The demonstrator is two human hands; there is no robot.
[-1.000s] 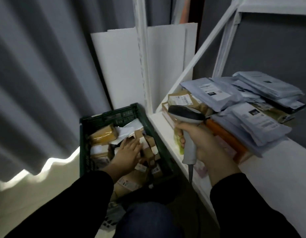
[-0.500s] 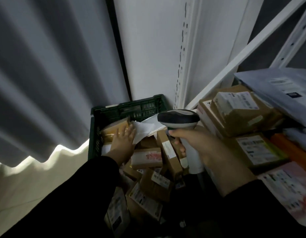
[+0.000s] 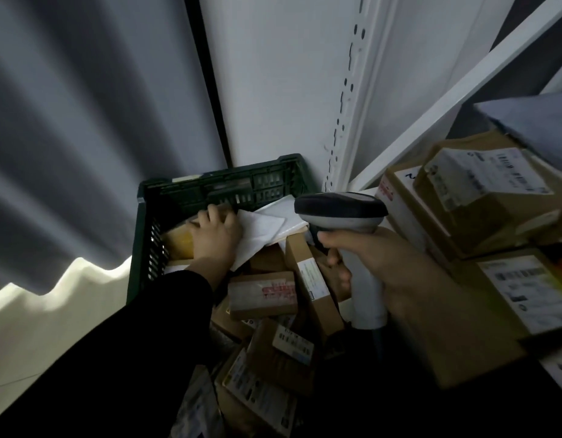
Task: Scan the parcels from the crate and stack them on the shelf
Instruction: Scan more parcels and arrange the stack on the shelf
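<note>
A dark green crate (image 3: 216,188) on the floor holds several brown cardboard parcels (image 3: 262,295) and a white padded envelope (image 3: 260,227). My left hand (image 3: 215,235) is deep in the crate's far left corner, lying on a yellowish taped parcel (image 3: 178,245) with fingers bent over its far edge; a firm grip cannot be confirmed. My right hand (image 3: 387,267) is wrapped around the grey handle of a barcode scanner (image 3: 341,211), held above the crate's right side. On the right, the shelf carries stacked labelled boxes (image 3: 481,197).
A white perforated shelf upright (image 3: 346,115) and a diagonal brace (image 3: 456,90) stand behind the crate. Grey mailer bags (image 3: 532,118) lie on top of the shelf boxes. A grey curtain (image 3: 83,105) hangs on the left over pale floor.
My view has dropped closer to the crate. My left hand has slid from the middle of the parcels to the yellowish parcel at the far left corner. The scanner has stayed in my right hand.
</note>
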